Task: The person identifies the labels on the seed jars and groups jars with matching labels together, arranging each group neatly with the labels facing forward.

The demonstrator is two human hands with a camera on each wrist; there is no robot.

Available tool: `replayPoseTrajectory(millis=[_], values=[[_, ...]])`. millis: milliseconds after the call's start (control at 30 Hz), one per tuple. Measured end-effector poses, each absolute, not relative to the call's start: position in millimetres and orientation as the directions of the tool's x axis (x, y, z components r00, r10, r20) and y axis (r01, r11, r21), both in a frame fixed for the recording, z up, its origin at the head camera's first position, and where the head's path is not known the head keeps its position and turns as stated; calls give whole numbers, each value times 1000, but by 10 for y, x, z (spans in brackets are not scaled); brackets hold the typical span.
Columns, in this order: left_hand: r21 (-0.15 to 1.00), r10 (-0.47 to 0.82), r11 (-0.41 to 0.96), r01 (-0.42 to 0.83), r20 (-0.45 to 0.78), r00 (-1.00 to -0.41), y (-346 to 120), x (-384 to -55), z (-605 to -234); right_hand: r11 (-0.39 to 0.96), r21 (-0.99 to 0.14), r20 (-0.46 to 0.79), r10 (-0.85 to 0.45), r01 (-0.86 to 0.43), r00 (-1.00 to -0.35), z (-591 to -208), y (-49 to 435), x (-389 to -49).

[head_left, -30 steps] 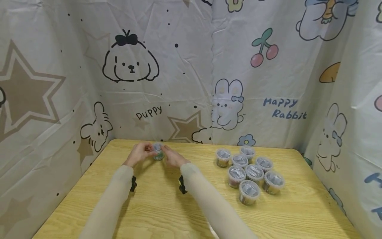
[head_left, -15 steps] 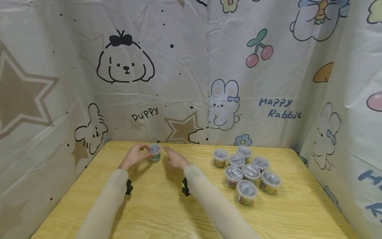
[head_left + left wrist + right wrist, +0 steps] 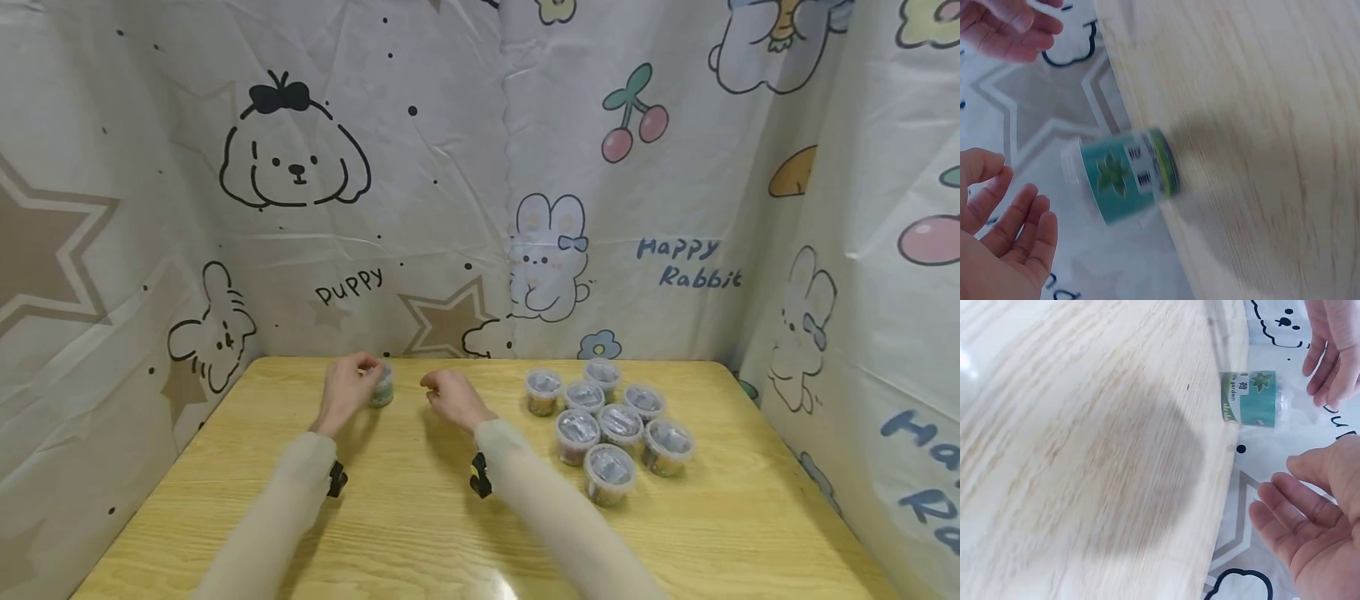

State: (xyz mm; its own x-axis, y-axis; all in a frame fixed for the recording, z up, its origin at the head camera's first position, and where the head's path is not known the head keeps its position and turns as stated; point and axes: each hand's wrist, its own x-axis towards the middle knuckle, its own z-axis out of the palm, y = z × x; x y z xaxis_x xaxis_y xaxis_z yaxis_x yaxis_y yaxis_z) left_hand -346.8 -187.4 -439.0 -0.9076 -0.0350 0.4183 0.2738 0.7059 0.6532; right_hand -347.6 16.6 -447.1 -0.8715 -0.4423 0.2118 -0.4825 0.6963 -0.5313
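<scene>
Left hand (image 3: 349,390) and right hand (image 3: 457,400) hover apart, both loosely curled.

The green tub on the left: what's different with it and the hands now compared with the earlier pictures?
The hands have left the green tub: the right hand has drawn away to the right, and the left hand no longer surrounds it and is now clear of it. The tub stays upright in place, and the eight other tubs stay grouped.

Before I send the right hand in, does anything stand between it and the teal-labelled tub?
Nothing visible stands between the right hand and the teal-labelled tub. The left hand is on the tub's other side; the clustered tubs sit right of the right hand.
</scene>
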Motion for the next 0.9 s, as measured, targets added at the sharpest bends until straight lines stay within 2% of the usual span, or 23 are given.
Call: replayPoseTrajectory(millis=[433,667,900], values=[[597,106,704,386,449,-887,-1443,-3421,-4490,713,-551,216,-379,-433,-900,-4291,394,-3376],[615,164,670,415,423,-891,-1192,-3317,-4484,684,-614,216,-336,-395,-917,-4170,519,-3252],[627,252,614,479,418,-872,-968,-3241,-4493,696,-599,268,-291,-396,-918,-4104,674,-3167]])
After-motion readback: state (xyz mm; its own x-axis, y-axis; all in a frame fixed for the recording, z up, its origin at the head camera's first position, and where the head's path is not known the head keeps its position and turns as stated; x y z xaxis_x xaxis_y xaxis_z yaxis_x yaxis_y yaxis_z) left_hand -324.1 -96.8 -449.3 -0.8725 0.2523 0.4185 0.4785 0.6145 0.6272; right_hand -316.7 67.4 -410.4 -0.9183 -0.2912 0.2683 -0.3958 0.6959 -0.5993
